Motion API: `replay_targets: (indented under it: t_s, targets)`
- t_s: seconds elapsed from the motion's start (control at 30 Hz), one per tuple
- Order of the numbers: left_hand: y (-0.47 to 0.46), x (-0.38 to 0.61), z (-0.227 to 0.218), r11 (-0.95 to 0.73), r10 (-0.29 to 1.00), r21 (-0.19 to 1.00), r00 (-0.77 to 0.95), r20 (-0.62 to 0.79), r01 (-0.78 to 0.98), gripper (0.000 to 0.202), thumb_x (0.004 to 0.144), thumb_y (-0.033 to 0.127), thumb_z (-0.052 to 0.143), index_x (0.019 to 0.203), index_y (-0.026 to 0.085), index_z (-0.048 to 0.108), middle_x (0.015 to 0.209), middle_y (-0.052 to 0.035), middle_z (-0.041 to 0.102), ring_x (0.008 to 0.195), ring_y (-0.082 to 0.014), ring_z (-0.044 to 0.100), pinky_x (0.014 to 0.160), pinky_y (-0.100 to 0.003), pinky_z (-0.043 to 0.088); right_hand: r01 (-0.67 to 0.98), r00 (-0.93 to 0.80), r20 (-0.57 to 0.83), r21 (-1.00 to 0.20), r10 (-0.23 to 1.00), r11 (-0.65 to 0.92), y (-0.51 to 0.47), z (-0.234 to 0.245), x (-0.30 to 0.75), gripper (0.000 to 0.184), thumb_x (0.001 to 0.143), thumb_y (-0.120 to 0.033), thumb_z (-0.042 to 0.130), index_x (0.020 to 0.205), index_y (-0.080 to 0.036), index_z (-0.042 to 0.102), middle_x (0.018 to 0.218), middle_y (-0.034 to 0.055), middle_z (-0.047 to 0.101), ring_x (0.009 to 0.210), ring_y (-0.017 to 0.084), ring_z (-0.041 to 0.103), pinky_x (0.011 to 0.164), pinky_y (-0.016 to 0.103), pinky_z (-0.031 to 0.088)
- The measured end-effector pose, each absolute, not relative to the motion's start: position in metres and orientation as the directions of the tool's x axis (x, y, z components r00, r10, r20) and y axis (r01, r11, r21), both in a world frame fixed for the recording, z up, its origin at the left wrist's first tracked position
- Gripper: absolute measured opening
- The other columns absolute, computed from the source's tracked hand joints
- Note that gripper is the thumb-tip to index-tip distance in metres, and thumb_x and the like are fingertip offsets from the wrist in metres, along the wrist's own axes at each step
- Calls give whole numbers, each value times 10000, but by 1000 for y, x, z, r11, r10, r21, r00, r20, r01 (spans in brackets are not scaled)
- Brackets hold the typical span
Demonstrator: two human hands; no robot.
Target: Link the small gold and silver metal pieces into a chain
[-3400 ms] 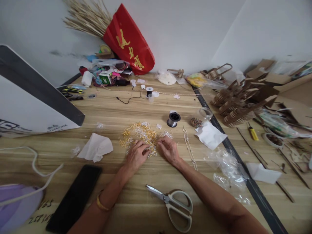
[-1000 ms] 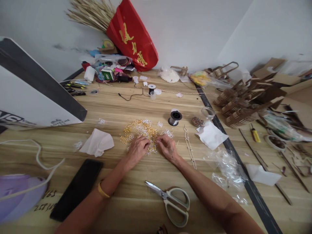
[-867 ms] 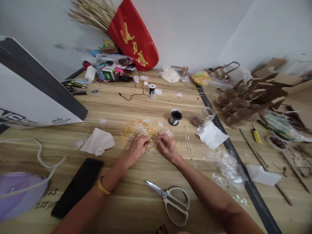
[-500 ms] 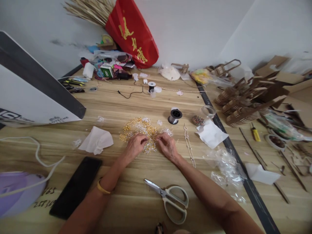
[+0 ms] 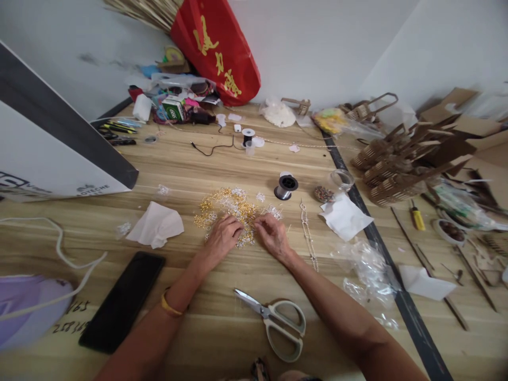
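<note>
Small gold and silver beads and findings (image 5: 228,203) lie in a loose heap on the wooden table. My left hand (image 5: 225,233) rests at the heap's near side, fingers curled down into the pieces; whatever is under its fingertips is hidden. At the right side of the heap, my right hand (image 5: 272,233) has thumb and forefinger pinched together; anything in the pinch is too small to make out. Silver pins (image 5: 273,211) lie just behind my right hand. A thin beaded chain (image 5: 306,235) lies to its right. White-handled scissors (image 5: 273,317) sit nearer to me.
A spool of wire (image 5: 286,187) stands behind the hands. Left are a white cloth (image 5: 156,225) and a black phone (image 5: 122,301). To the right are a glass jar (image 5: 342,181), white paper (image 5: 345,217), plastic bags (image 5: 367,270) and small woven baskets (image 5: 397,169).
My left hand has turned slightly and its fingers have moved down over the beads. My right hand keeps its pinch in nearly the same place. The view has shifted a little.
</note>
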State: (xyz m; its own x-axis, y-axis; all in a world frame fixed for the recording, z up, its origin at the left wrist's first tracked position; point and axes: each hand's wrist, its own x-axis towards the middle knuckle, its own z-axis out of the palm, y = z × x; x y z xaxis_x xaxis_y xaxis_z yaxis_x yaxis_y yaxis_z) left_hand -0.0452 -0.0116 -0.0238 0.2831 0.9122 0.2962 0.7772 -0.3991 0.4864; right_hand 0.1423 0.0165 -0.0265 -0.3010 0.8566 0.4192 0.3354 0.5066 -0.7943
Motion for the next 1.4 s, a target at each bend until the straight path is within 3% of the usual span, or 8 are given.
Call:
replay_targets:
  t_s: [0.2,0.47,0.77,0.97,1.4]
  targets:
    - [-12,-50,-21,-361,928,581,216,305,730,172,869,109,541,869,186,694,864,-53,700,860,-192,602,805,-327,477,322,-298,426,-798,855,510,17,-27,142,123,882,-276,552,819,-204,629,763,29,631,702,155,567,655,296,458]
    - [-13,-53,-20,-348,932,618,188,310,705,168,854,104,554,868,191,696,864,-47,704,843,-184,604,797,-326,479,326,-302,432,-791,850,518,17,-27,142,134,888,-278,549,810,-201,626,749,30,622,693,158,558,650,297,448]
    - [-14,-49,-19,-434,892,520,268,365,735,101,855,146,602,866,183,696,865,-51,645,875,-199,555,830,-342,465,333,-300,419,-796,857,505,17,-27,142,138,883,-278,546,801,-200,625,742,27,607,692,157,552,654,294,443]
    - [-15,-45,-18,-474,875,431,358,325,767,146,897,223,571,847,172,698,873,-63,624,897,-207,529,856,-368,442,338,-295,414,-798,861,499,16,-26,141,142,884,-286,550,800,-198,623,741,27,607,685,154,549,656,290,440]
    - [-12,-52,-24,-488,863,465,327,385,739,127,900,173,558,838,163,667,853,-45,627,865,-192,528,844,-357,456,333,-295,423,-795,857,507,17,-28,142,137,885,-286,556,801,-198,620,742,22,611,677,148,548,648,287,444]
